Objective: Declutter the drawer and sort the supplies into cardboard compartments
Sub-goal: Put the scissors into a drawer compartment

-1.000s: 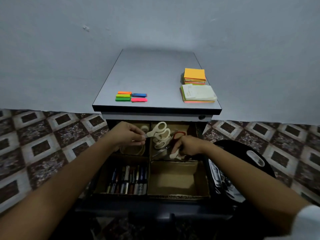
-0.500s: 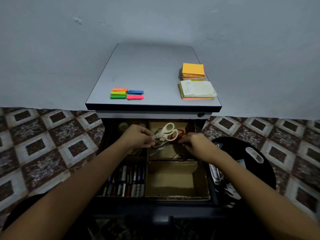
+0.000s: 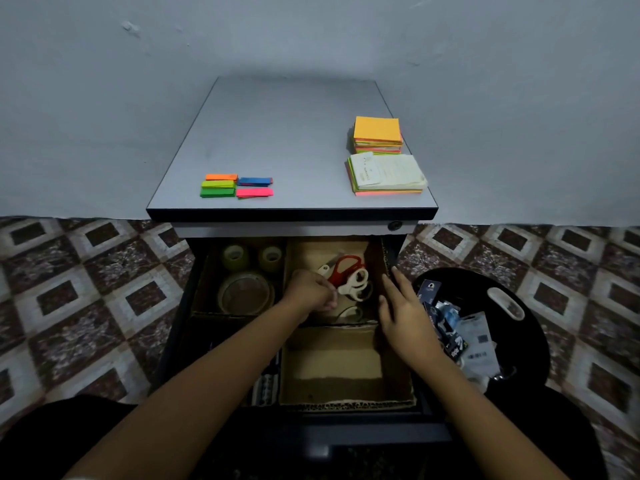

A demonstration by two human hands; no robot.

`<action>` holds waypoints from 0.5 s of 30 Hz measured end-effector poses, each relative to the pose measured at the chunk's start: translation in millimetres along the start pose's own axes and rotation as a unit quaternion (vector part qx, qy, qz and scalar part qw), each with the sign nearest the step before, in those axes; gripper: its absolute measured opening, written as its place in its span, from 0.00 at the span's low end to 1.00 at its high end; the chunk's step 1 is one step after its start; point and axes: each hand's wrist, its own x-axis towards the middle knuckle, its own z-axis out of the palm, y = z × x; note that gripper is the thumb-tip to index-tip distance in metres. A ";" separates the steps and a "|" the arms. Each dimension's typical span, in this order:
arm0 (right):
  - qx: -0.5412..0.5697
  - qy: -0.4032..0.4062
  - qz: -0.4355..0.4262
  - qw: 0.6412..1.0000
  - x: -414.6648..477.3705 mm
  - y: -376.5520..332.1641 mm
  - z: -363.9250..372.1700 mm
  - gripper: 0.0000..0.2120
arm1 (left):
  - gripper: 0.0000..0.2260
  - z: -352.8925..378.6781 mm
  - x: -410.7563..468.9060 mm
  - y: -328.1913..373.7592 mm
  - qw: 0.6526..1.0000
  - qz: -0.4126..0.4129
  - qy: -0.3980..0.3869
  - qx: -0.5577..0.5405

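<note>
Tiles (image 3: 86, 306) are flanking the drawer (image 3: 363, 434); left hand (image 3: 310, 294) is likely seating scissors (image 3: 346, 270) mid-frame, grip curled, on what I cannot tell. Right hand (image 3: 405, 317) is lying spread; upper-right sticky notes (image 3: 376, 129) are likely calling for pinching next.

Tape rolls (image 3: 245, 292): 3, two small, one large. Sticky flag pads (image 3: 218, 192): 5. Sticky-note stacks (image 3: 376, 129): 2. Cardboard compartments (image 3: 332, 362): 4. Scissors (image 3: 346, 268): 1 red-handled, at least 1 white-handled; rest obscured.

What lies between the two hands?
In the head view, white-handled scissors and red-handled scissors lie between the left hand and the right hand, in the back right cardboard compartment.
</note>
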 end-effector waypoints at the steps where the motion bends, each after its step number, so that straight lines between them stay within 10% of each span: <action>1: -0.001 0.002 -0.002 1.000 -0.2 0.3 0.2 0.21 | 0.07 2.8 4.4 -2.3 1.000 -0.001 0.007 0.013; 15: 0.015 -0.004 0.006 1.000 -1.0 0.3 0.0 0.22 | 0.10 11.1 17.6 -7.9 0.916 0.086 -0.019 0.391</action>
